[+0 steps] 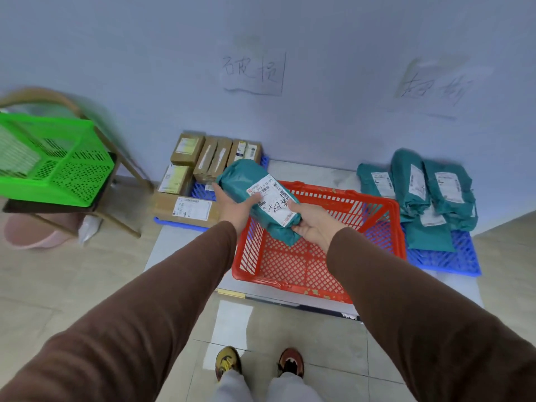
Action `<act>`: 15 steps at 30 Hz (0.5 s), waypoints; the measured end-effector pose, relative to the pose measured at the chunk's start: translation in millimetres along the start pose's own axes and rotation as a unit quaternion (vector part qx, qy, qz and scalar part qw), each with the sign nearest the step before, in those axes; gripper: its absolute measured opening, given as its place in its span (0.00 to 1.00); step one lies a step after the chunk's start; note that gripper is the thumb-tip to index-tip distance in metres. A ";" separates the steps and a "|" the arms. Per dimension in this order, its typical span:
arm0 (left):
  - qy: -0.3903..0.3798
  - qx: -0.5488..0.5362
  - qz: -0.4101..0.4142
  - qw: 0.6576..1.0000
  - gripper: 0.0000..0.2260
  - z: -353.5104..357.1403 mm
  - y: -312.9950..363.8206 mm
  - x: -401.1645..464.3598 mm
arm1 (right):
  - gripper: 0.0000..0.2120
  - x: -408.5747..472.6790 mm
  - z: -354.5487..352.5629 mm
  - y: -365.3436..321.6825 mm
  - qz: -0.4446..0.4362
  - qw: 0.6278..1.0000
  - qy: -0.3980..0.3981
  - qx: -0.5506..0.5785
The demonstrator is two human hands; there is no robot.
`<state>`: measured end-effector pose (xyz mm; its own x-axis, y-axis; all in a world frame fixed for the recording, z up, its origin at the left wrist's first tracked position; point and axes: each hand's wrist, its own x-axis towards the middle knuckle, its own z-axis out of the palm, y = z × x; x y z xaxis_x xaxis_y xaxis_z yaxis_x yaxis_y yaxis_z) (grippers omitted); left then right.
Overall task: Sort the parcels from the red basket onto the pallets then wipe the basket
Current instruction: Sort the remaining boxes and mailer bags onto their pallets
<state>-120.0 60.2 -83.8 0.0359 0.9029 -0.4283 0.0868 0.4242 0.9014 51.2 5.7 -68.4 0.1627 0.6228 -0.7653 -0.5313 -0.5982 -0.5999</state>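
A person in brown sleeves holds a teal parcel in both hands above the far left corner of the red basket, which sits on the floor between two blue pallets. The left hand cups the parcel from the left and underneath, its fingers hidden behind the bag. The right hand supports the near end, thumb lying on the white shipping label, the other fingers out of sight beneath. Both hands are closed around the parcel. The label carries a barcode and handwritten characters that are hard to read.

The basket's mesh floor shows bare where it can be seen; the right forearm covers its near right part. The left pallet is mostly buried under cardboard boxes, with only slivers of blue lattice visible. The right pallet carries a pile of teal parcels, overlapping so that their count is unclear.

Two paper signs on the wall above the pallets bear handwriting, the right one blurred. At left, a green basket rests on a wooden chair, smeared and cut by the frame edge. Two shoes show at the bottom.
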 end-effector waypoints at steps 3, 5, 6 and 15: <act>-0.021 -0.042 -0.037 0.998 0.63 -18.7 -2.8 11.6 | 0.05 2.4 32.7 6.6 0.007 1.000 -0.020 0.024; -0.036 -0.056 -0.054 0.996 0.61 -31.8 -1.7 18.2 | 0.05 3.2 50.0 11.4 0.013 0.998 -0.027 0.048; -0.047 -0.070 -0.054 0.995 0.56 -37.2 -1.7 22.0 | 0.05 3.7 57.1 13.5 0.015 0.997 -0.029 0.067; -0.177 -0.100 -0.029 0.979 0.37 -31.1 23.6 26.3 | 0.10 -13.6 70.2 14.6 -0.032 0.998 -0.016 0.045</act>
<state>-148.0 96.1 -71.9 0.3816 0.8115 -0.4426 -0.0972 0.5114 0.8538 -17.2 23.9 -50.4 0.1729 0.6753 -0.7170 -0.5935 -0.5095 -0.6230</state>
